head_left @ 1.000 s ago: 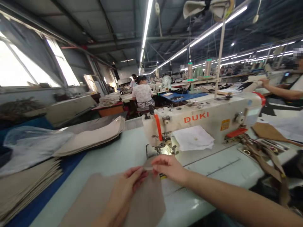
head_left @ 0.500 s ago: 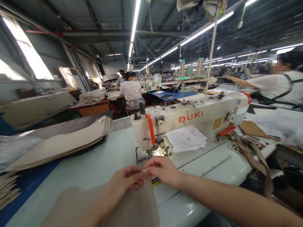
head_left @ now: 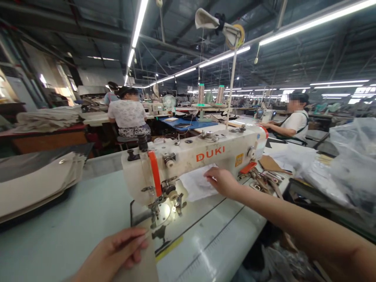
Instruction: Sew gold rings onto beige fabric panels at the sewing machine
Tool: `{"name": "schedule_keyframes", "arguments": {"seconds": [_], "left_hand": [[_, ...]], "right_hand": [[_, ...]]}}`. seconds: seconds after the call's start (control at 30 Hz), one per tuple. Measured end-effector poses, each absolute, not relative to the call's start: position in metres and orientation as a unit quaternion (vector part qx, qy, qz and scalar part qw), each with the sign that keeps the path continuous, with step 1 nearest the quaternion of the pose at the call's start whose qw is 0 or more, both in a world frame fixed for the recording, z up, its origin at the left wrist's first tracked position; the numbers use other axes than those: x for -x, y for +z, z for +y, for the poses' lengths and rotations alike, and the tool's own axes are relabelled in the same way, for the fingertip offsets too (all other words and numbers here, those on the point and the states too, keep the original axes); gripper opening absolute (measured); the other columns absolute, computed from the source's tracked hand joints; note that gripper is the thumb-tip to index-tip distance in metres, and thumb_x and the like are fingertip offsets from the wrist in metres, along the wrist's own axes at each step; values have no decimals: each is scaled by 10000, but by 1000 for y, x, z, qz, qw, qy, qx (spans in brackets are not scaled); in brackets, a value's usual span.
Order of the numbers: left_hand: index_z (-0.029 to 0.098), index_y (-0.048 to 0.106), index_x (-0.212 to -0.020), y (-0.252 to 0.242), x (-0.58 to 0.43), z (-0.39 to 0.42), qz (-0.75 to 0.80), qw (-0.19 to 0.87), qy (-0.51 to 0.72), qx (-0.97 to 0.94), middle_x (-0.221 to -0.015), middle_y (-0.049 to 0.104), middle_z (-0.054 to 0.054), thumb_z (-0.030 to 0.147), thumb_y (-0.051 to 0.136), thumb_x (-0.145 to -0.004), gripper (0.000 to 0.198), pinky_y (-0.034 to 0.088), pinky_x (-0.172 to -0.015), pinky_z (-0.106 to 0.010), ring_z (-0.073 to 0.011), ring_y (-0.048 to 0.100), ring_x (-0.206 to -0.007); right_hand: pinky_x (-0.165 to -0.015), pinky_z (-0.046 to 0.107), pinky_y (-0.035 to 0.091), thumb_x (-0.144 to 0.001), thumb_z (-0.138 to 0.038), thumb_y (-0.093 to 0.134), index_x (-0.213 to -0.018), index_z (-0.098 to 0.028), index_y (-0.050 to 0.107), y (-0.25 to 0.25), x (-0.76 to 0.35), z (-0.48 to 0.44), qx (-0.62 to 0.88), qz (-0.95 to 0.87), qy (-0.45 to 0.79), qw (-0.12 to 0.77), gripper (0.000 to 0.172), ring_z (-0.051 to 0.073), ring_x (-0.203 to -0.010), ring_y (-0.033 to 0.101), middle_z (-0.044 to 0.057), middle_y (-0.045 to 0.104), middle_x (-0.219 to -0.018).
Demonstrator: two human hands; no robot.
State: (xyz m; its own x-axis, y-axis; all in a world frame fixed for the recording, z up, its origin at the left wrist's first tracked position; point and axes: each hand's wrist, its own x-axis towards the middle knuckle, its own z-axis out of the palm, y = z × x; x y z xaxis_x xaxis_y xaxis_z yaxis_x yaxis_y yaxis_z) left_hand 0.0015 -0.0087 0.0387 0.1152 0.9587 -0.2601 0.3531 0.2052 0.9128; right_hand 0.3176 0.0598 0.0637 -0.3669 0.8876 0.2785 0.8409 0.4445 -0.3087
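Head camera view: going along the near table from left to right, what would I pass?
Stack of beige fabric pieces → left hand pinching a beige piece → sewing machine needle area → white cloth under the machine arm → right hand on that cloth → clear plastic bag.

This is a garment factory floor, a big sewing workshop. An industrial sewing machine (head_left: 188,164) marked DUKI sits on a long pale worktable (head_left: 73,227), with thread cones (head_left: 201,94) on a stand behind it. Stacks of cut beige fabric pieces (head_left: 35,184) lie to one side. Further tables run down the hall, seated workers (head_left: 127,115) bent over them, under long rows of fluorescent tube lights (head_left: 138,23) and a bare metal roof
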Motion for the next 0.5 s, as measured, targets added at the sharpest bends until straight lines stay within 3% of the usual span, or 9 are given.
{"name": "schedule_keyframes", "arguments": {"seconds": [0.1, 0.23, 0.37, 0.43, 0.5], "left_hand": [[197, 724, -758, 40, -2, -9, 585, 504, 314, -551, -570, 641, -32, 557, 766, -444, 480, 498, -513, -276, -201, 584, -561], [210, 723, -708, 38, 0, -8, 590, 517, 337, -521, -600, 656, -39, 510, 810, -391, 446, 505, -490, -275, -208, 587, -556], [220, 721, -697, 33, 2, -6, 580, 530, 347, -512, -616, 669, -45, 502, 822, -383, 434, 515, -470, -285, -223, 598, -565], [216, 718, -688, 30, 3, -5, 580, 527, 353, -511, -616, 672, -50, 511, 825, -372, 445, 510, -451, -282, -218, 592, -544], [214, 713, -686, 27, 4, -4, 581, 521, 362, -509, -612, 672, -52, 523, 822, -374, 452, 503, -436, -277, -208, 582, -520]], "right_hand": [[-797, 315, 491, -870, -167, 576, -928, -119, 635, 49, -327, 93, 546, -821, 64, 153, 96, 170, -865, 612, 86, 644, -977], [-825, 360, 497, -894, -265, 576, -914, -116, 621, 30, -324, 107, 560, -817, 75, 114, 157, 172, -896, 603, 75, 627, -975], [-845, 377, 481, -878, -231, 592, -850, -112, 623, 28, -323, 106, 551, -816, 96, 144, 126, 173, -892, 606, 60, 638, -922], [-843, 374, 473, -849, -146, 596, -817, -120, 635, 32, -324, 102, 546, -810, 114, 183, 57, 176, -866, 612, 56, 656, -886], [-850, 365, 458, -789, -38, 580, -806, -128, 656, 37, -324, 97, 539, -796, 134, 238, 119, 187, -858, 618, 65, 678, -871]]}}
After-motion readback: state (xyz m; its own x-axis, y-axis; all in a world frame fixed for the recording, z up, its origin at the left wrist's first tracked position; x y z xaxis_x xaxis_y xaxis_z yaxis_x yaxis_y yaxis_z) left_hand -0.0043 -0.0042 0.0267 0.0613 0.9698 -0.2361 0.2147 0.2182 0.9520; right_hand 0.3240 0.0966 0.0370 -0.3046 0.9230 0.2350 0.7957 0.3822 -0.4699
